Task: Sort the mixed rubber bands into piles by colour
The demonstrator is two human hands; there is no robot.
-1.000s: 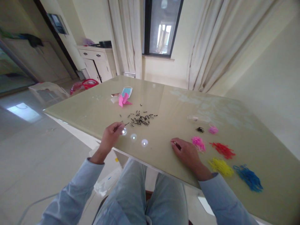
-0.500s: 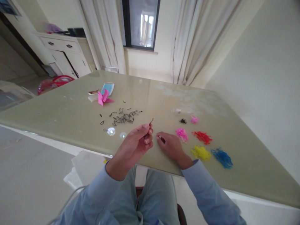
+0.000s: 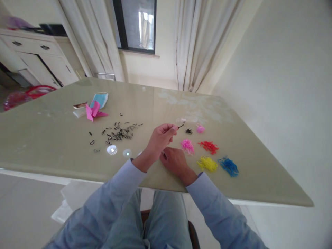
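Observation:
My left hand (image 3: 159, 141) is raised over the table, thumb and fingertips pinched on a small black rubber band (image 3: 181, 127) that sticks out to the right. Just below it, my right hand (image 3: 177, 162) rests on the tabletop with its fingers curled; whatever they hold is hidden. Loose black rubber bands (image 3: 121, 134) lie scattered to the left of my hands. On the right are separate heaps of pink bands (image 3: 187, 146), red bands (image 3: 209, 147), yellow bands (image 3: 207, 164) and blue bands (image 3: 228, 166), plus a small black heap (image 3: 188, 131) behind the pink one.
A pale pink bundle (image 3: 200, 128) and a clear plastic tube or wrapper (image 3: 187, 119) lie behind the heaps. At the left are a blue face mask (image 3: 100, 100) and a pink folded paper (image 3: 94, 111). The glass-topped table (image 3: 145, 100) ends close to my lap.
My left hand has moved forward and to the right over the table, still pinching the black band. The right hand stays low on the table. The whole view has shifted to the right.

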